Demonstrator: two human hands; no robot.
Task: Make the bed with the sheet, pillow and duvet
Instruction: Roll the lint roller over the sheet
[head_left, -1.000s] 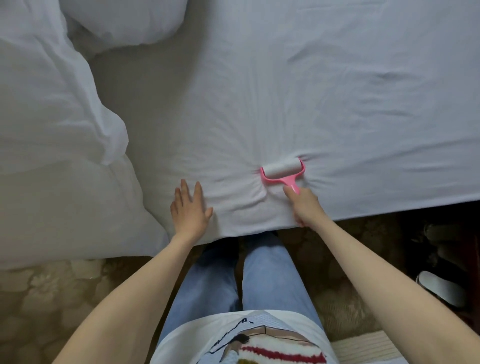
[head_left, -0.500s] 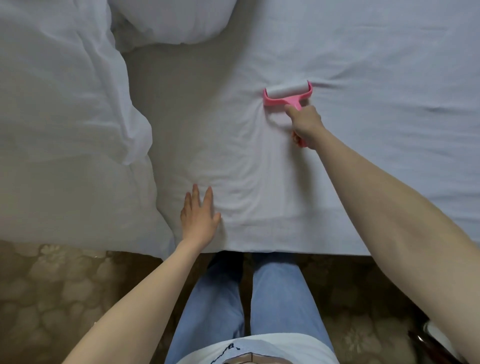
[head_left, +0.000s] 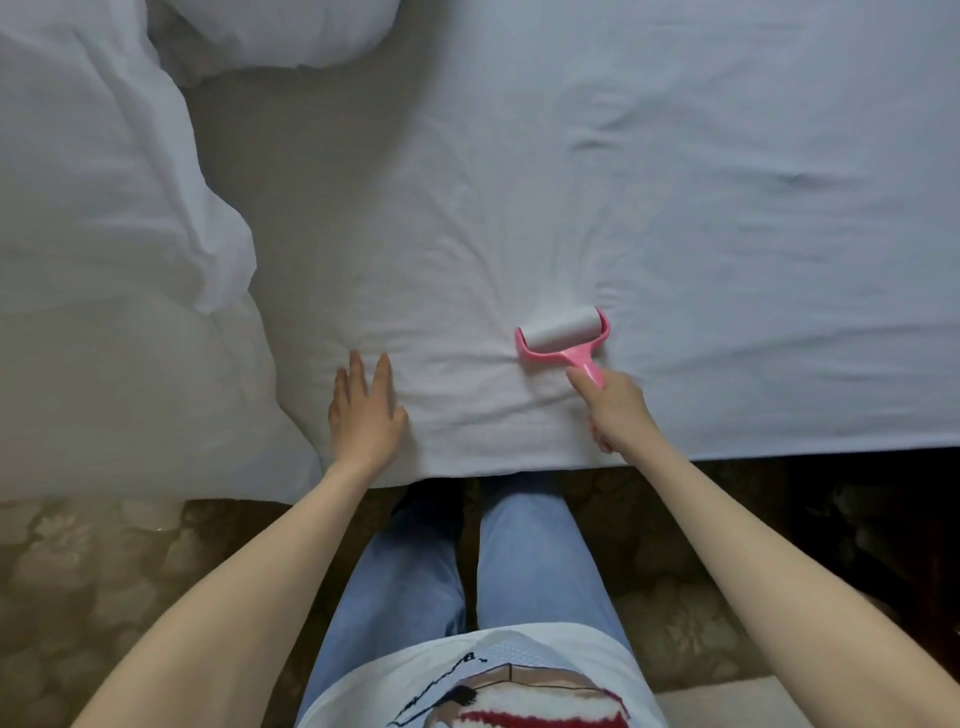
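Observation:
A white sheet (head_left: 649, 182) covers the bed, wrinkled near its front edge. My right hand (head_left: 615, 410) grips the pink handle of a lint roller (head_left: 563, 332), whose white roll lies on the sheet close to the front edge. My left hand (head_left: 363, 410) presses flat on the sheet with straight fingers, to the left of the roller. A bunched white duvet (head_left: 104, 260) is heaped on the left side of the bed. A white pillow (head_left: 275, 31) lies at the top left, partly cut off by the frame.
I stand at the bed's front edge (head_left: 727, 452) in blue jeans. A patterned brown carpet (head_left: 104, 582) covers the floor. Dark space lies under the bed at the right (head_left: 883, 519). A pale object (head_left: 727, 706) shows at the bottom right.
My right hand has pulled the lint roller back from the middle of the sheet toward the front edge. My left hand has stayed pressed on the sheet.

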